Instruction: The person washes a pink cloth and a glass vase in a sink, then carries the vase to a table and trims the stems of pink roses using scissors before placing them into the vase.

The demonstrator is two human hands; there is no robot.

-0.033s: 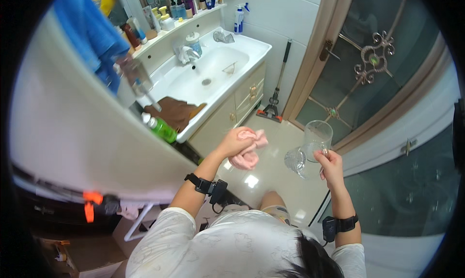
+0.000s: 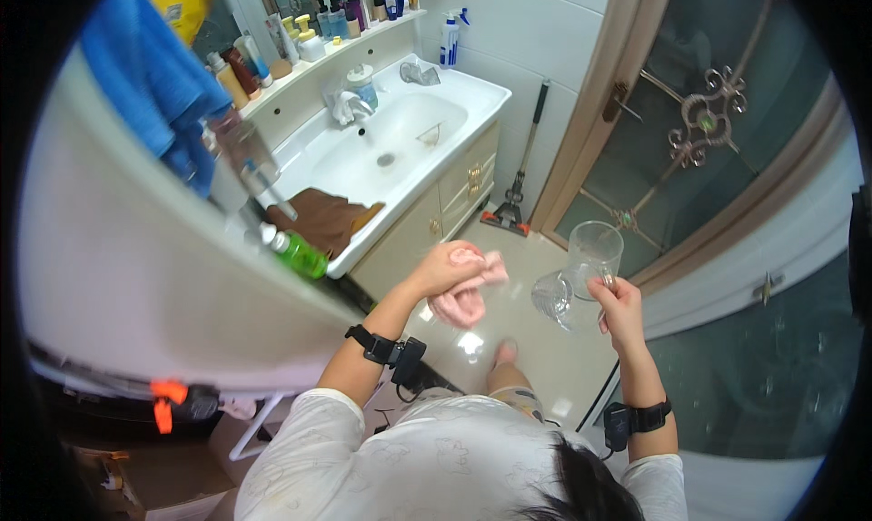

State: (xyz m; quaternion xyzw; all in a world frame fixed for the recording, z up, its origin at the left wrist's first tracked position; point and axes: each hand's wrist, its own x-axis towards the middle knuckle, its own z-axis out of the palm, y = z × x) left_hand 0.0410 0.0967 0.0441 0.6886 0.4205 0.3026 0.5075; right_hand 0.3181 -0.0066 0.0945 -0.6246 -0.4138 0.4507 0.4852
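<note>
My left hand [image 2: 447,268] is closed round a bunched pink cloth [image 2: 461,305], whose folds hang below and beside the fingers. By their handles, my right hand [image 2: 619,310] grips two clear glass mugs. The upper glass mug [image 2: 595,245] stands roughly upright, and the lower glass mug [image 2: 552,294] is tilted to the left, close against it. Both hands are held above the tiled floor, well apart from each other. Nothing can be seen inside the mugs.
A white washbasin [image 2: 318,168] stands ahead on the left, with a brown cloth [image 2: 322,219] and a green bottle [image 2: 302,254] by its near end. A floor mop [image 2: 516,194] leans at the wall. Right of it is a glass-panelled door [image 2: 672,148]. My foot [image 2: 506,351] is on the floor.
My foot has come into view ahead on the floor. The scene has shifted slightly. Both hands keep hold of the cloth and the mugs.
</note>
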